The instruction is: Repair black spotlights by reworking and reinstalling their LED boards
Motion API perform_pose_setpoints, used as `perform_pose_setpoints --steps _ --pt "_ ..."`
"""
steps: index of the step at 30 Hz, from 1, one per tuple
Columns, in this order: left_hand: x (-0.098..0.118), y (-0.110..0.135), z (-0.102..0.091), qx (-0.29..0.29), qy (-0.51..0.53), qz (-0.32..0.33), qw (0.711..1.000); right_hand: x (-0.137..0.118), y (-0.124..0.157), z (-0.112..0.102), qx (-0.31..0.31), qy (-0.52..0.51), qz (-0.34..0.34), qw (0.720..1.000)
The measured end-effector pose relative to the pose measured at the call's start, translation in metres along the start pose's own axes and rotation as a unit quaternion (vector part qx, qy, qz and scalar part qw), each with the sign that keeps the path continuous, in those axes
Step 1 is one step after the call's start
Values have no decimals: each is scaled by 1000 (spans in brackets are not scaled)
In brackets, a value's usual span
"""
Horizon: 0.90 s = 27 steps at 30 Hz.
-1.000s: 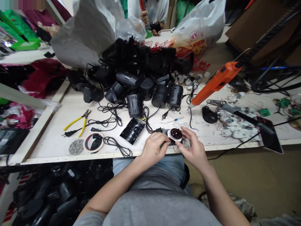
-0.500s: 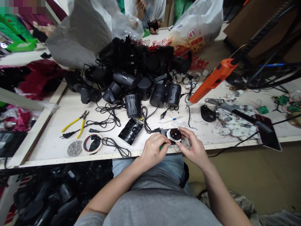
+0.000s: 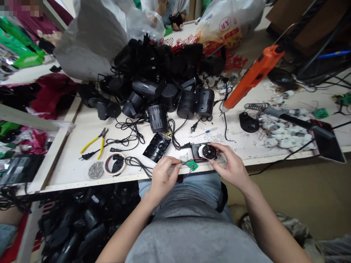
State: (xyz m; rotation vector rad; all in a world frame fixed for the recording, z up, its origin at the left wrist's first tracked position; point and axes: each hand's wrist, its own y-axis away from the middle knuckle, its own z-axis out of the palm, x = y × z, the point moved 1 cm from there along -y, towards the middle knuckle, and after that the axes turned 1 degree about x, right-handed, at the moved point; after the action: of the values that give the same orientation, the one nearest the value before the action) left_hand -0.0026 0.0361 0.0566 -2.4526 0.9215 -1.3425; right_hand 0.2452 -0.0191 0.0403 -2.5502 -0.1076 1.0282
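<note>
My right hand (image 3: 231, 166) is closed around a small round dark disc with a white rim (image 3: 207, 151), held at the near edge of the white worktable (image 3: 68, 160). My left hand (image 3: 162, 176) sits a little to the left, fingers pinched on thin wires that lead to a small green circuit board (image 3: 192, 165) hanging between the two hands. A black open housing half (image 3: 158, 146) lies just beyond my left hand.
A heap of black cylindrical lamp housings (image 3: 164, 84) with cords fills the table's middle. Yellow pliers (image 3: 94, 140), a pile of small metal bits (image 3: 95, 170) and a tape roll (image 3: 114, 164) lie left. An orange power screwdriver (image 3: 253, 76) hangs right. Another person's hands (image 3: 175, 18) work at the far end.
My left hand has drawn away leftward from the disc, and the green circuit board now shows between the hands. The view has tilted slightly.
</note>
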Motion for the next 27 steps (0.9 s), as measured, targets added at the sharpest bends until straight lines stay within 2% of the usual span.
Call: perform_pose_setpoints --steps 4,14,24,27 --pt "4 4 11 -20 6 12 1000 -1 1 1 6 20 -10 1000" --pt "-6 -1 22 -81 -70 -46 993 -1 3 3 24 31 -21 999" --pt "-5 -2 25 -72 -101 -45 991 -1 2 5 39 43 -35 998" --pt "-6 -7 25 -86 -112 -56 988 -1 2 5 35 42 -33 998"
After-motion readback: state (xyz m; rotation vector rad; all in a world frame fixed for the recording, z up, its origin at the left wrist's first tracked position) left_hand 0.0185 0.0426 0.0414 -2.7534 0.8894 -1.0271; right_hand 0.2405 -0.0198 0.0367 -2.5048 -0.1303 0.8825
